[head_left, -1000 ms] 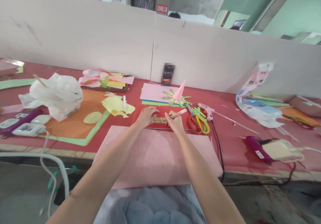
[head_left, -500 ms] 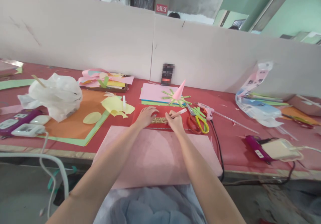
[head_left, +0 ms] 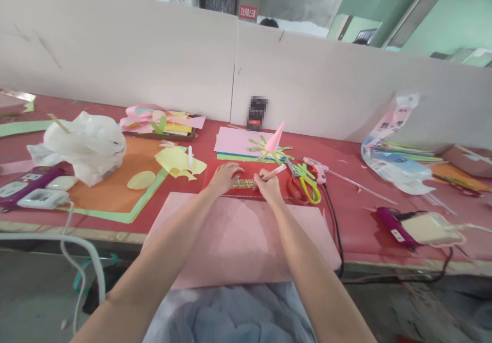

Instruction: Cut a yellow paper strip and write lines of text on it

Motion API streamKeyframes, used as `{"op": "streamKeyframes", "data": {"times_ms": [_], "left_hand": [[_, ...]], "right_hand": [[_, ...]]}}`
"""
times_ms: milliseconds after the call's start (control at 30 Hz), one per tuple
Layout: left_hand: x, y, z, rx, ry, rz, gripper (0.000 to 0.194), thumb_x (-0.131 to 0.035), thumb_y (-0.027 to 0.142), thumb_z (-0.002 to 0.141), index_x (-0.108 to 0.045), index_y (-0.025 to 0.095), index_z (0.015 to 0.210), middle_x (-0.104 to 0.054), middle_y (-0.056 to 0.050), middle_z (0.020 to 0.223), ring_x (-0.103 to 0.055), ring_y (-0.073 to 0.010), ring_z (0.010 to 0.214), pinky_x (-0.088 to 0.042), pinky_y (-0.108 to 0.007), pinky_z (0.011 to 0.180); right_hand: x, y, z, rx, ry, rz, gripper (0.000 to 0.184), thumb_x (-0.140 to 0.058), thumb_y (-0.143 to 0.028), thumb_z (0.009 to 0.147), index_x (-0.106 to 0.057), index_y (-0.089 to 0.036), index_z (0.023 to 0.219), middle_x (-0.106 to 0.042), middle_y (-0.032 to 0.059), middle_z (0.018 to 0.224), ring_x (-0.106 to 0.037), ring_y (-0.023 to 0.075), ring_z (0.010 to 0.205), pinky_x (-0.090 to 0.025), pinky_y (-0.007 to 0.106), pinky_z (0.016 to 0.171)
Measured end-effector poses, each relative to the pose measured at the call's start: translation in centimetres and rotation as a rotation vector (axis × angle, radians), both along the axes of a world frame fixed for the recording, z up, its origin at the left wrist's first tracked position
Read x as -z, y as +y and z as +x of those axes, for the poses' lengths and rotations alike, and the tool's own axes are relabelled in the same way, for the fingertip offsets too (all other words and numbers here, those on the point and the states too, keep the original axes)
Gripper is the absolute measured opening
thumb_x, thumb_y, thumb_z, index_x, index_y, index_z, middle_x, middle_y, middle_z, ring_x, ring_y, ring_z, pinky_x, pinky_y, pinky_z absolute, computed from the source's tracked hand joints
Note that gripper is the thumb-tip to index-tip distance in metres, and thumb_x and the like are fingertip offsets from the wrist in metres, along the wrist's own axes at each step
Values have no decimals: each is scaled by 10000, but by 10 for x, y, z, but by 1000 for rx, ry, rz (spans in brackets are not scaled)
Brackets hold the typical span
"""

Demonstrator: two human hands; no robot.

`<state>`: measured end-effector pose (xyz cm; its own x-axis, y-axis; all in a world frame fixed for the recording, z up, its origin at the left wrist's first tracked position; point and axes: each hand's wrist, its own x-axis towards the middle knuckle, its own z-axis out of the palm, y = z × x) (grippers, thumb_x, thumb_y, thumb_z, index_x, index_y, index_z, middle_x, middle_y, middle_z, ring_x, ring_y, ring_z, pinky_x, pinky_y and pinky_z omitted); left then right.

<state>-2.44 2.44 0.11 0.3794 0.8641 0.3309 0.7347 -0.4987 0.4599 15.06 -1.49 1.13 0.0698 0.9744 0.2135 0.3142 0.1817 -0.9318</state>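
Observation:
My right hand (head_left: 269, 185) is closed around a pale pen (head_left: 278, 170), whose upper end slants up to the right. The pen's tip is hidden by my fingers, over the right end of a small yellowish strip with dark marks (head_left: 244, 184). That strip lies on a red sheet (head_left: 251, 170). My left hand (head_left: 225, 178) rests flat with fingers extended, its fingertips by the strip's left end. Just to the right of my right hand are scissors with red and yellow handles (head_left: 315, 193). Behind stands a pink paper cone (head_left: 274, 140) with green strips spreading from its base.
A pink glue gun (head_left: 315, 168) with a black cord lies right of the scissors. Pink paper (head_left: 234, 139) is stacked behind my hands. To the left are yellow paper (head_left: 177, 161), orange paper (head_left: 111, 194) and a white plastic bag (head_left: 86, 143). A power strip (head_left: 395, 229) sits at right.
Almost nothing differs. My right hand and the pen have shifted very slightly; my left hand stays in place beside the strip.

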Motion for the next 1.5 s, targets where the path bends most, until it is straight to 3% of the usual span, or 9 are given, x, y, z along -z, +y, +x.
{"op": "streamKeyframes", "data": {"times_ms": [433,633,833,1300,1500], "left_hand": [[-2,-2,0,-5,-3,-10,276,-476,212,830,-600,285,1066,-542,-8,1224,-468,-188,1155,-318,-384,1021],[-1,-1,0,-3,-4,-13,273,-471,218,832,-602,282,1062,-543,-13,1222,-467,-190,1156,-319,-388,1019],[-1,-1,0,-8,-5,-14,271,-478,213,829,-602,289,1058,-540,-7,1226,-470,-190,1153,-319,-391,1019],[-2,-2,0,-7,5,-13,271,-473,216,831,-600,284,1061,-539,-11,1227,-467,-189,1157,-314,-392,1020],[-1,-2,0,-2,-2,0,274,-467,210,832,-597,280,1062,-541,-16,1224,-470,-191,1152,-323,-389,1014]], "right_hand": [[-1,-1,0,23,-39,-19,235,-488,-290,727,-344,-220,555,-512,-69,432,-601,134,462,-412,193,453],[-2,-1,0,47,-29,4,275,-490,-346,744,-323,-220,566,-501,-67,459,-595,136,428,-344,187,376],[-3,-2,0,50,-45,-27,230,-474,-263,719,-324,-221,549,-500,-74,416,-603,138,456,-398,194,440],[-3,-2,0,22,-36,-22,233,-488,-294,728,-356,-222,551,-534,-67,420,-606,142,461,-424,200,458],[-3,-2,2,110,39,-27,230,-483,-292,721,-337,-224,556,-524,-66,446,-582,135,411,-405,195,400]]}}
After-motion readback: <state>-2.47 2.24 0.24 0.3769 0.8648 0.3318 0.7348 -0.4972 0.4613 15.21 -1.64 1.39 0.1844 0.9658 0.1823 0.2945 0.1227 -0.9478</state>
